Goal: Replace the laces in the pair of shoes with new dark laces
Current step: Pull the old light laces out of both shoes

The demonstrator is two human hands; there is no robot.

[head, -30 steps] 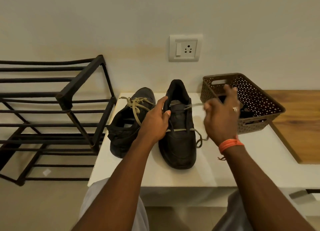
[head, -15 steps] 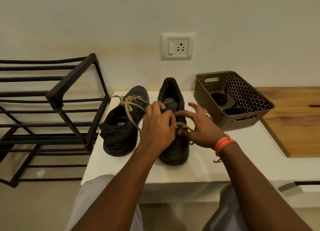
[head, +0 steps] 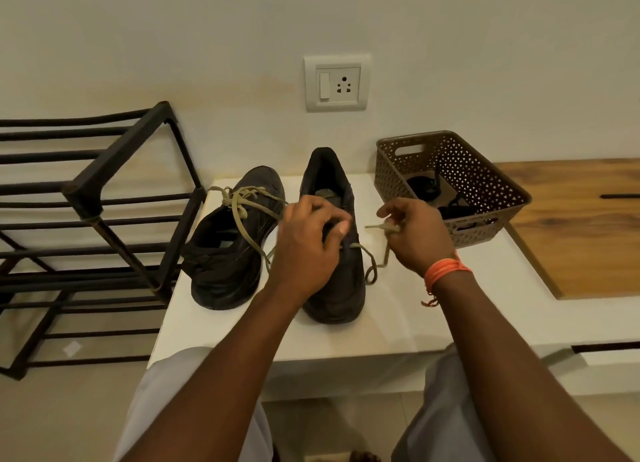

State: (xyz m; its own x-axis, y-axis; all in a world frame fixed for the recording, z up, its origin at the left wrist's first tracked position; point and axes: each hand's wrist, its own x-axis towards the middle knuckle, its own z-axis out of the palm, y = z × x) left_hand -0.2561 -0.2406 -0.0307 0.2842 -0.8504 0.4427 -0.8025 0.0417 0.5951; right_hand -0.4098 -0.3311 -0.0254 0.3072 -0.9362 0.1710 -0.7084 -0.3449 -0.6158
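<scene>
Two dark shoes stand on a white table [head: 398,330]. The left shoe [head: 228,254] lies turned on its side with its tan lace [head: 242,202] tied. The right shoe [head: 341,288] stands upright, toe toward me. My left hand [head: 308,243] rests on its upper with fingers curled at the eyelets. My right hand [head: 412,235] pinches the end of that shoe's tan lace [head: 372,271], which loops off the shoe's right side. Dark laces [head: 436,191] lie in the brown basket [head: 498,219].
A black metal shoe rack [head: 104,198] stands to the left of the table. A wall socket [head: 337,82] sits above the shoes. A wooden surface [head: 581,226] adjoins the table on the right. My knees are under the table's front edge.
My right hand has drawn away to the right from the shoe's eyelets, pulling the tan lace end out with it. My left hand stays on the right shoe.
</scene>
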